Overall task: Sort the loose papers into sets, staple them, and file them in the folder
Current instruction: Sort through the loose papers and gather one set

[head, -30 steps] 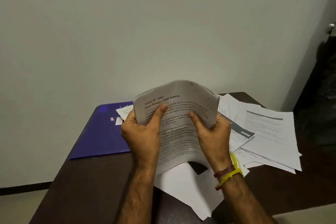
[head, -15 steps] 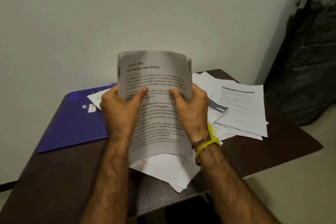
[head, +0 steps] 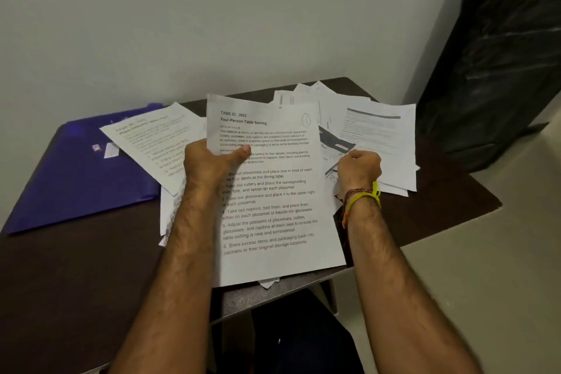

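Note:
My left hand (head: 209, 162) grips the left edge of a printed sheet headed "Four-Person Table Setting" (head: 273, 200), thumb on top, with more sheets behind it. The sheet hangs over the table's front edge. My right hand (head: 359, 168) is off the sheet, fingers curled, hovering over the loose paper pile (head: 376, 136) at the right; whether it pinches anything I cannot make out. Another printed page (head: 154, 143) lies partly on the purple folder (head: 69, 179) at the left. No stapler is visible.
The dark brown table (head: 76, 276) is small and stands against a pale wall. Its right corner (head: 485, 203) is close to a black bag (head: 498, 70) by the wall. Light floor shows at the right.
The sheet, held curled upright by both hands, now hangs flatter in my left hand alone. My right hand let go and moved right over the pile.

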